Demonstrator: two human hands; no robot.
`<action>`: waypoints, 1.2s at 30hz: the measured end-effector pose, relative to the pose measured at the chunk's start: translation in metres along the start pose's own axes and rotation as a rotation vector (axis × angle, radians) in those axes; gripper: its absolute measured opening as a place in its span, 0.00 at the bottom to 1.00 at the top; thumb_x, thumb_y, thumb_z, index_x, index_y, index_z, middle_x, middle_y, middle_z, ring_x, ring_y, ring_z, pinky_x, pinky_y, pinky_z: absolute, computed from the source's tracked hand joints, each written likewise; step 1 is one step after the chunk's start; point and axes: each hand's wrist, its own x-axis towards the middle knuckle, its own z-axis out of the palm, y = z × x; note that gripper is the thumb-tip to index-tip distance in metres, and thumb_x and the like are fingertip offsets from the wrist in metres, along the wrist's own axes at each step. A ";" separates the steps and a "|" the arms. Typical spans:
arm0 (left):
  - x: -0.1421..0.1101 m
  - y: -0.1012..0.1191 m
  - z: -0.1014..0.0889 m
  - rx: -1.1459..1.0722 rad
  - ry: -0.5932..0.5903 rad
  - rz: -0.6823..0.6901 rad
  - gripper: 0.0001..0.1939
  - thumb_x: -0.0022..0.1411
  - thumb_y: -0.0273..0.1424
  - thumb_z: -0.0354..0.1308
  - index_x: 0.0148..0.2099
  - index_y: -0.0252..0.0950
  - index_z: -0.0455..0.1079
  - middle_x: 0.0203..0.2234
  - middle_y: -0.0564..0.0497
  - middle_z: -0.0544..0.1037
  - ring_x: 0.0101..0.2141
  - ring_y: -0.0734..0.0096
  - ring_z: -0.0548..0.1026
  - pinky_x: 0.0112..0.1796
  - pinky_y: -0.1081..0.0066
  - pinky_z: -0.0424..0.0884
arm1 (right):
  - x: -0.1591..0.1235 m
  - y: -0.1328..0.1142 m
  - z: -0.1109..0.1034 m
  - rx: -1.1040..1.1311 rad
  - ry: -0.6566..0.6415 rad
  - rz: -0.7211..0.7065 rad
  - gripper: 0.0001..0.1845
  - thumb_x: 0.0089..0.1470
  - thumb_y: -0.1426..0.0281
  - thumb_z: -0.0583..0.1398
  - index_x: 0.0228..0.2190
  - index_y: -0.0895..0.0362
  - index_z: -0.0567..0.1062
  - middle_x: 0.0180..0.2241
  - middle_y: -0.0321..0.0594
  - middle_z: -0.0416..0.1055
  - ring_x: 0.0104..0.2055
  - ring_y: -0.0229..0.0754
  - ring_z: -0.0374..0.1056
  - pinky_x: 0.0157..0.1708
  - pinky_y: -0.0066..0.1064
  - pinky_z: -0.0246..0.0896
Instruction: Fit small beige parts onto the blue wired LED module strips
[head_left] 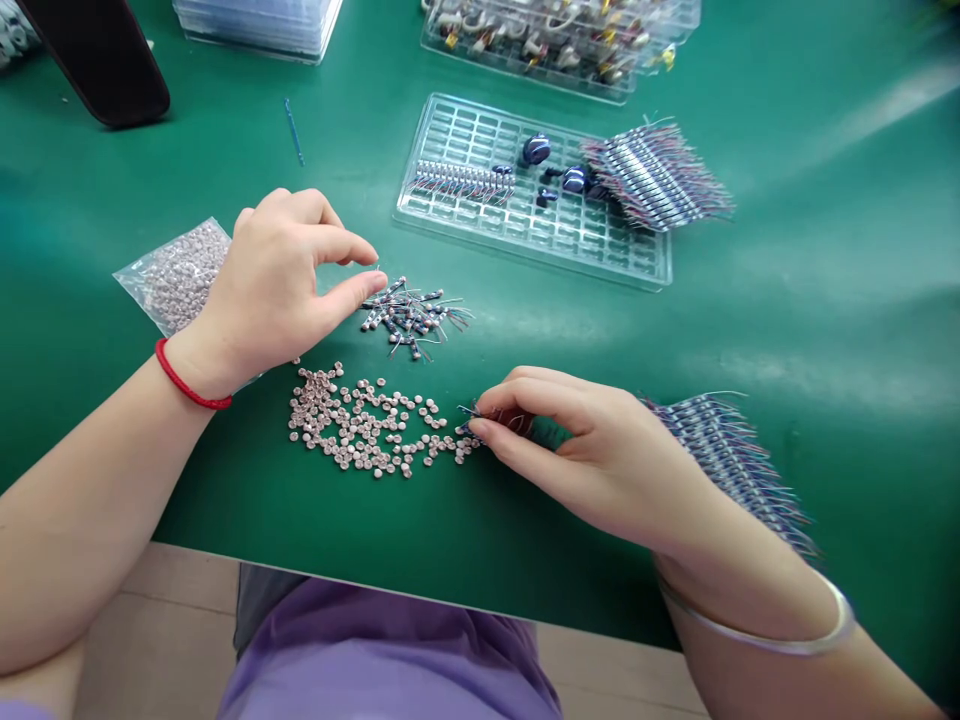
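Note:
My left hand [281,280] hovers over the green table, thumb and forefinger pinched at the edge of a small heap of wired components [409,315]. My right hand [592,450] pinches one small wired component [472,412] at the right end of a spread of tiny beige rings [360,420]. A row of finished wired parts [727,465] lies partly under my right wrist. A clear bag of the same rings [176,275] sits behind my left hand.
A clear compartment tray [525,225] holds a row of wired parts, a few blue pieces and a fanned bundle [656,175]. More clear trays [562,45] stand at the back. A black object [101,55] lies far left. The table's front edge [420,590] is near my body.

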 end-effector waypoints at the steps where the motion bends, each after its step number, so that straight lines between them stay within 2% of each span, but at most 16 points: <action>1: 0.000 0.000 0.000 -0.003 0.001 -0.001 0.08 0.59 0.41 0.60 0.37 0.46 0.78 0.33 0.49 0.76 0.40 0.57 0.71 0.43 0.57 0.65 | -0.001 -0.001 0.001 -0.030 0.013 -0.017 0.08 0.58 0.73 0.56 0.27 0.54 0.70 0.24 0.36 0.68 0.24 0.38 0.64 0.25 0.30 0.61; 9: -0.001 0.003 -0.002 -0.010 -0.005 -0.012 0.08 0.59 0.41 0.60 0.37 0.45 0.78 0.33 0.48 0.76 0.41 0.56 0.71 0.42 0.58 0.66 | -0.010 -0.007 0.008 -0.202 0.077 -0.102 0.08 0.60 0.76 0.54 0.31 0.55 0.70 0.27 0.39 0.69 0.26 0.40 0.66 0.26 0.31 0.60; 21: -0.001 0.004 -0.002 0.002 0.000 -0.013 0.08 0.59 0.40 0.61 0.37 0.45 0.78 0.33 0.48 0.76 0.41 0.56 0.71 0.41 0.59 0.66 | -0.011 -0.008 0.013 -0.207 0.136 -0.144 0.08 0.60 0.77 0.55 0.32 0.53 0.71 0.26 0.40 0.70 0.26 0.41 0.67 0.27 0.32 0.64; 36: -0.001 0.008 -0.003 -0.017 0.006 -0.003 0.07 0.60 0.39 0.60 0.37 0.44 0.78 0.33 0.47 0.75 0.41 0.56 0.72 0.41 0.57 0.65 | -0.006 -0.009 0.008 -0.133 0.055 -0.071 0.09 0.59 0.75 0.55 0.29 0.54 0.73 0.26 0.39 0.71 0.25 0.40 0.66 0.25 0.31 0.61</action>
